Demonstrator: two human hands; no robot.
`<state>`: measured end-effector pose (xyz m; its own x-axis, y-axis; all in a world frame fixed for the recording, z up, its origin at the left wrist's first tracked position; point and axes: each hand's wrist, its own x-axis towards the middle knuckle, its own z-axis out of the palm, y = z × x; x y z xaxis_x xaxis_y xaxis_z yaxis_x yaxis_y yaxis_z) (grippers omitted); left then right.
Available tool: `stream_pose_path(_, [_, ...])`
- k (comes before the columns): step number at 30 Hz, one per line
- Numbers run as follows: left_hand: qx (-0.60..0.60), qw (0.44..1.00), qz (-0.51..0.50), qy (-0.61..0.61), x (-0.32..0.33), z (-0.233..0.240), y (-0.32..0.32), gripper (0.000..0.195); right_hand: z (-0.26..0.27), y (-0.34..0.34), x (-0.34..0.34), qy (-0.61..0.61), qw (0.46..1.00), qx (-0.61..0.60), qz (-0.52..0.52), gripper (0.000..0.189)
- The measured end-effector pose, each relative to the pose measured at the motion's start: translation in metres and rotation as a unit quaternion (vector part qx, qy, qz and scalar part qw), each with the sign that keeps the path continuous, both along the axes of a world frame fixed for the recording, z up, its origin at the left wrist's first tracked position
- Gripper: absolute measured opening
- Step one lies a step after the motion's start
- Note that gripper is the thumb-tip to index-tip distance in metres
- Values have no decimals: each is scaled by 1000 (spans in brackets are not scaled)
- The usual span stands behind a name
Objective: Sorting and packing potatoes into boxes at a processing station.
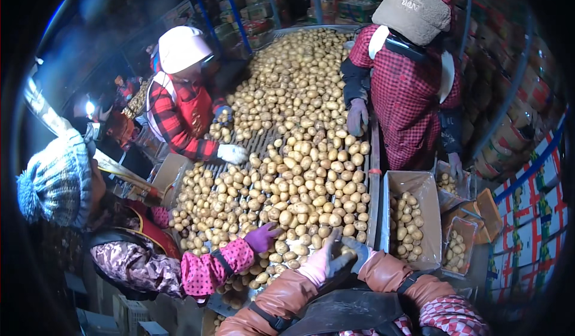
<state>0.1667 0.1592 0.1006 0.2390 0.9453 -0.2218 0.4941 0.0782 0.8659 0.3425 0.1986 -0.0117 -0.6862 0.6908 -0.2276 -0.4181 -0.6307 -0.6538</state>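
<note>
Potatoes (305, 156) in great number cover a slatted metal sorting table (262, 140) in front of me. My left hand (336, 258), in a grey-and-pink glove, is at the near edge of the potatoes, its fingers bent. Close to its right is my right hand (357, 251), in a grey-blue glove. A potato or two shows between the hands; whether either hand grips one is hidden. Just left of my hands, a co-worker's purple glove (263, 237) touches the potatoes.
Co-workers stand along both sides of the table. At the right, a lined cardboard box (426, 219) and smaller containers, including a plastic-lined crate (459, 246), hold potatoes. Printed cartons (525, 219) are stacked beyond. A metal rail (374, 192) edges the table.
</note>
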Motion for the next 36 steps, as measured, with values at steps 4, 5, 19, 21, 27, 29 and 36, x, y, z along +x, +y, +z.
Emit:
stream_pose_path(4, [-66,980,174,-73,-29,-31,-1,60,17,7,6,13,952,-291,-89,34])
stream_pose_path(5, [-66,981,173,-54,-30,-41,-2,60,19,5,13,55,947,-300,-99,27])
stream_pose_path(19, [250,913,125,298,-130,-141,40,36,10,-17,72,-56,941,-289,-167,49])
stream_pose_path(21, [195,909,153,335,-130,-144,29,37,12,-14,72,-55,941,-292,-162,49])
stream_pose_path(27, [190,911,299,210,-119,-100,-11,29,29,-6,50,-159,960,-152,-175,44])
stream_pose_path(29, [10,932,353,-81,-103,-84,-16,31,33,0,27,-138,974,-117,-138,47])
stream_pose_path(36, [-316,678,282,-600,-53,-90,-17,48,39,15,-64,-170,970,-34,172,40])
